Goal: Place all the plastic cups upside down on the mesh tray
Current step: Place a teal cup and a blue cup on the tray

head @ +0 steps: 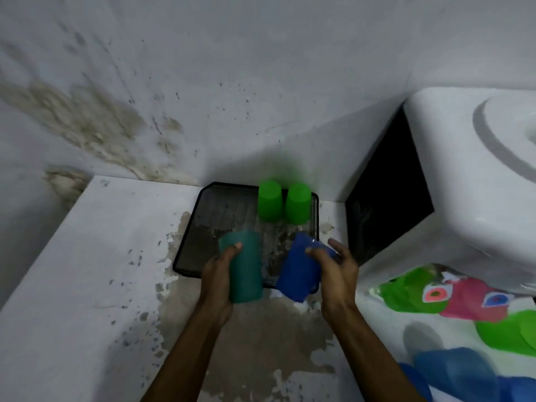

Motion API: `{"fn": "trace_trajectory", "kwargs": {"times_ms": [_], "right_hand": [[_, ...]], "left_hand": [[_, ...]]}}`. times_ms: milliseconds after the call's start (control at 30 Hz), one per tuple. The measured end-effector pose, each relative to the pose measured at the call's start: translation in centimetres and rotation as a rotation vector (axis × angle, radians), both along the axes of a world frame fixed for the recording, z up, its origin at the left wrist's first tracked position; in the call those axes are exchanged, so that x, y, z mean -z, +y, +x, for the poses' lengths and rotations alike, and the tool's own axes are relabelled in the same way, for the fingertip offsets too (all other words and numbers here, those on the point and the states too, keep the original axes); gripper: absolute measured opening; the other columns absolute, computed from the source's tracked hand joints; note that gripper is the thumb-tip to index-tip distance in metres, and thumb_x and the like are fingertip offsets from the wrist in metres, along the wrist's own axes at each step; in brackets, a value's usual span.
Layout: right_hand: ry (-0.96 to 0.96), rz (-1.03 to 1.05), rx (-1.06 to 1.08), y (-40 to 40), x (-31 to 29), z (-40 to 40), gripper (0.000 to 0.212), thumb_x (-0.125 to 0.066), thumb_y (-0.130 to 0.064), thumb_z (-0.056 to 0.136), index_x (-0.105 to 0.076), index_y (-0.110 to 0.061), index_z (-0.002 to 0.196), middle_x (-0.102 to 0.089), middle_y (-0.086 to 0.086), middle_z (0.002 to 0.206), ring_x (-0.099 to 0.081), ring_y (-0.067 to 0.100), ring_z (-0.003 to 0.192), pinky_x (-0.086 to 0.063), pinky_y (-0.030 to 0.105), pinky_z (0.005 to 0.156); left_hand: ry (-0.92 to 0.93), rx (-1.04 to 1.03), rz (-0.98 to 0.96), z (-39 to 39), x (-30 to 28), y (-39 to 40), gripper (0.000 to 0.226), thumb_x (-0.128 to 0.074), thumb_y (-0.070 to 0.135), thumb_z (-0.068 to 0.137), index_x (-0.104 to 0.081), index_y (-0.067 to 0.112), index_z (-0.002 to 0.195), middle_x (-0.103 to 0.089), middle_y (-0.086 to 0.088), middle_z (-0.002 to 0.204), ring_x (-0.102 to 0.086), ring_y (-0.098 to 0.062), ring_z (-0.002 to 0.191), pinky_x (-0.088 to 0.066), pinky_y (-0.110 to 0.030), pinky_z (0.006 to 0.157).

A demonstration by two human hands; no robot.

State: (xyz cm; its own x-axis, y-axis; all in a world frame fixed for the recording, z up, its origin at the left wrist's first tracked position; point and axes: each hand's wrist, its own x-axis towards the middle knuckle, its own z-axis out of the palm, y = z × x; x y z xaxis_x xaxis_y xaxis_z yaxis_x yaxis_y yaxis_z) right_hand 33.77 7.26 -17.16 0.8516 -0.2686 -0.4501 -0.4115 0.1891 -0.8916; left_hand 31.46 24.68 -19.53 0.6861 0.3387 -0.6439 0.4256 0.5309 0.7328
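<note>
A black mesh tray [203, 227] lies on the white counter against the wall. Two bright green cups [270, 202] [298, 203] stand upside down side by side at its far right. My left hand [217, 274] grips a teal cup [246, 268] above the tray's near edge. My right hand [336, 268] holds a blue cup [298, 271], tilted, just right of the teal one. Both cups are in the air over the tray's front.
A white appliance [478, 175] with a dark side panel stands at the right. Below it lie more cups: green [406, 291], pink [475, 300], green [510, 332] and blue [455, 372]. The counter [87, 285] has worn, stained patches.
</note>
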Motion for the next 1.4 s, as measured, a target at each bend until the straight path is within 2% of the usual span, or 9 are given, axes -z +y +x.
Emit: {"fn": "trace_trajectory", "kwargs": {"times_ms": [67, 167, 233, 300, 467, 600, 733, 1033, 1400], "right_hand": [[0.162, 0.291, 0.123, 0.5, 0.2, 1.5, 0.027, -0.065, -0.023, 0.083, -0.062, -0.005, 0.104, -0.067, 0.011, 0.091, -0.064, 0.02, 0.07, -0.05, 0.027, 0.055], [0.297, 0.669, 0.135, 0.6, 0.6, 3.1, 0.037, -0.057, -0.038, 0.085, -0.062, -0.006, 0.104, -0.069, 0.013, 0.081, -0.063, 0.027, 0.07, -0.052, 0.039, 0.072], [0.403, 0.765, 0.081, 0.9, 1.0, 4.2, 0.044, -0.055, -0.042, 0.086, -0.059, -0.005, 0.109, -0.065, 0.018, 0.09, -0.06, 0.033, 0.078, -0.054, 0.044, 0.077], [0.496, 0.731, 0.005, 1.0, 1.1, 4.8, 0.042, -0.055, -0.039, 0.085, -0.057, -0.004, 0.109, -0.061, 0.019, 0.092, -0.058, 0.034, 0.078, -0.056, 0.041, 0.064], [0.442, 0.207, -0.267, 1.1, 0.8, 6.5, 0.027, -0.063, -0.014, 0.073, -0.058, -0.004, 0.097, -0.064, 0.017, 0.086, -0.061, 0.032, 0.074, -0.049, 0.034, 0.062], [0.282, -0.563, -0.425, 0.8, 1.1, 8.3, 0.073, -0.077, -0.041, 0.036, -0.049, -0.018, 0.099, -0.06, 0.007, 0.096, -0.061, 0.026, 0.082, -0.052, 0.033, 0.065], [0.151, -0.873, -0.503, 0.9, 0.9, 9.9, 0.06, -0.079, -0.042, 0.045, -0.062, -0.028, 0.101, -0.061, 0.007, 0.102, -0.062, 0.03, 0.088, -0.056, 0.039, 0.075], [0.017, -1.14, -0.612, 2.7, 2.7, 10.5, 0.076, -0.081, -0.027, 0.059, -0.038, -0.023, 0.122, -0.052, 0.006, 0.12, -0.056, 0.035, 0.106, -0.052, 0.041, 0.079], [-0.058, -0.945, -0.487, 2.9, 6.3, 9.2, 0.095, -0.08, -0.003, 0.061, -0.03, -0.022, 0.139, -0.051, 0.008, 0.13, -0.051, 0.029, 0.115, -0.047, 0.037, 0.09]], "left_hand": [[0.065, 0.024, -0.066, 1.3, 0.1, 0.4, 0.037, -0.066, 0.036, 0.081, -0.067, 0.01, 0.108, -0.071, -0.018, 0.101, -0.067, -0.033, 0.082, -0.055, -0.039, 0.07], [0.149, 0.065, -0.162, 3.2, 0.5, 0.7, 0.05, -0.063, 0.047, 0.082, -0.06, 0.014, 0.118, -0.068, -0.019, 0.111, -0.067, -0.035, 0.093, -0.055, -0.047, 0.081], [0.209, 0.112, -0.197, 4.6, 0.5, 0.8, 0.051, -0.062, 0.049, 0.082, -0.058, 0.013, 0.117, -0.067, -0.02, 0.108, -0.066, -0.034, 0.086, -0.054, -0.049, 0.082], [0.252, 0.198, -0.179, 5.6, -0.1, 0.8, 0.045, -0.06, 0.043, 0.083, -0.057, 0.011, 0.114, -0.066, -0.02, 0.101, -0.063, -0.031, 0.078, -0.052, -0.043, 0.074], [0.249, 0.472, 0.173, 7.6, -0.6, 1.3, 0.037, -0.062, 0.028, 0.08, -0.048, 0.01, 0.109, -0.059, -0.009, 0.094, -0.059, -0.025, 0.084, -0.05, -0.033, 0.07], [0.145, 0.579, 0.721, 8.8, -0.2, 1.5, 0.045, -0.078, 0.031, 0.07, -0.044, 0.017, 0.096, -0.054, 0.003, 0.082, -0.058, -0.015, 0.073, -0.05, -0.027, 0.06], [0.101, 0.65, 1.054, 9.4, 0.6, 1.1, 0.066, -0.078, 0.042, 0.061, -0.053, 0.015, 0.116, -0.057, -0.009, 0.109, -0.06, -0.027, 0.093, -0.055, -0.04, 0.078], [0.012, 0.645, 1.194, 10.8, 2.7, -0.7, 0.085, -0.085, 0.033, 0.057, -0.041, 0.014, 0.126, -0.046, -0.009, 0.127, -0.047, -0.027, 0.114, -0.052, -0.041, 0.085], [-0.142, 0.558, 1.147, 10.8, 4.3, -1.7, 0.078, -0.085, 0.014, 0.051, -0.047, 0.007, 0.119, -0.051, -0.014, 0.118, -0.049, -0.028, 0.106, -0.045, -0.033, 0.082]]}}
